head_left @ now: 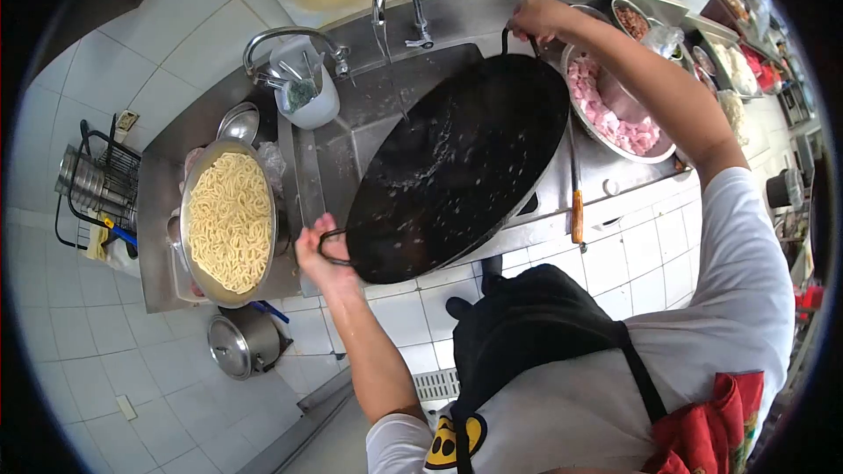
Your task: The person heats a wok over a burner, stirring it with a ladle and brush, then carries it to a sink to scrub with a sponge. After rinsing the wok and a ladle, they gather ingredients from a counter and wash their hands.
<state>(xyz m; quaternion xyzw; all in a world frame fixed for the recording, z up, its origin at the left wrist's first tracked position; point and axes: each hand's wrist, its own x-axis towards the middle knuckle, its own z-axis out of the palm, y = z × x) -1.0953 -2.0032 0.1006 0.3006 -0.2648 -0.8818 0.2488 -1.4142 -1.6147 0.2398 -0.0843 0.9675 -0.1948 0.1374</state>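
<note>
A large black wok (465,158) is tilted over the steel sink, its inside wet with splashes. My left hand (325,254) grips the loop handle at its near left end. At the far right end, my right hand (537,17) is closed round the opposite handle. Water runs from the tall faucet (399,13) onto the wok's upper left part. Part of the sink basin (351,88) shows behind the wok; the rest is hidden under it.
Left of the sink stands a big bowl of noodles (230,219), with a white utensil container (312,96) behind it. On the right are a basin of raw meat (637,136) and a wooden-handled tool (577,211). A lidded pot (241,342) sits on the floor.
</note>
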